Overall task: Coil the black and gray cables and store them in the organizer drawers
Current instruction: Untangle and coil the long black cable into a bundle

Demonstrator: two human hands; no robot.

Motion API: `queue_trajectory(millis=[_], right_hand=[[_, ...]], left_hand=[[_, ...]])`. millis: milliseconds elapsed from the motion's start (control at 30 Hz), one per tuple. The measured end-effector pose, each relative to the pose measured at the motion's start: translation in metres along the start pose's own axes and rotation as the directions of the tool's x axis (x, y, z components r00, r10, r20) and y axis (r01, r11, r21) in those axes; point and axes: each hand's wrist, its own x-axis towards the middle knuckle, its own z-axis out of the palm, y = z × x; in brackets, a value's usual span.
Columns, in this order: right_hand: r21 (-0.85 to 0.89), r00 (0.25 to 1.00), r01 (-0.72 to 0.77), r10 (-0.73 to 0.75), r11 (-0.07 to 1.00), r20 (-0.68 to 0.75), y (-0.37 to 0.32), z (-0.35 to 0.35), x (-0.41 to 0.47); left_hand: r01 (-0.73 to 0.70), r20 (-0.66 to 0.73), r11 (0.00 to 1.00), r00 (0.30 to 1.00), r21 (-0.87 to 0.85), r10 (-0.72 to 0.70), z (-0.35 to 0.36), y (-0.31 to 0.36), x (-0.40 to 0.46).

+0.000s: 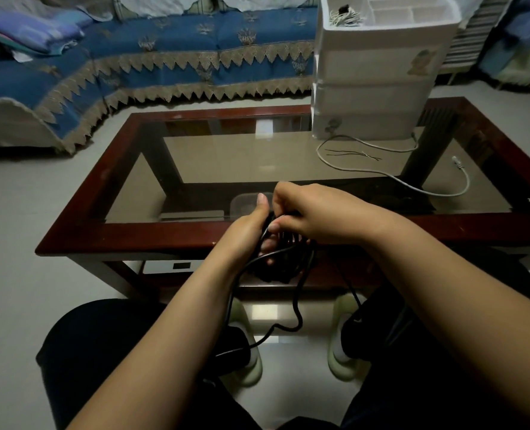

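At the near edge of the glass-topped desk (pixel 127 225), both hands meet over a bundle of black cable (pixel 284 252). The left hand (pixel 251 231) has its fingers curled round the bundle from the left, thumb pointing up and away, with the coiled loops lying in its palm. The right hand (pixel 307 212) comes in from the right and sits on top of the same bundle, fingers bent down and pinching a strand just beside the left thumb. From under the hands a loose length of the black cable hangs down (it snakes in a wavy line between the person's knees) toward the floor near the pale-soled shoes (pixel 343 361).

Far right on the desk stands a white organizer with drawers (pixel 372 88); its open top tray holds a small bundle of pale wire. A gray cable (pixel 391 175) lies uncoiled on the glass in front of the organizer, well apart from both hands, its plug end at the far right. A blue-covered sofa (pixel 164 57) runs along behind the desk.
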Motion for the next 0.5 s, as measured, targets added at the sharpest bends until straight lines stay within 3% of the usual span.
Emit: queue_trajectory(millis=[333, 500], right_hand=[[-0.085, 0.996, -0.086, 0.087, 0.993, 0.009, 0.007, 0.005, 0.007], [-0.117, 0.989, -0.138, 0.143, 0.983, 0.033, 0.012, 0.009, 0.006]], left_hand=[[0.108, 0.215, 0.968, 0.975, -0.227, -0.058, -0.002, -0.011, 0.006], [0.025, 0.275, 0.999, 0.961, -0.028, -0.016, -0.004, -0.017, 0.004]])
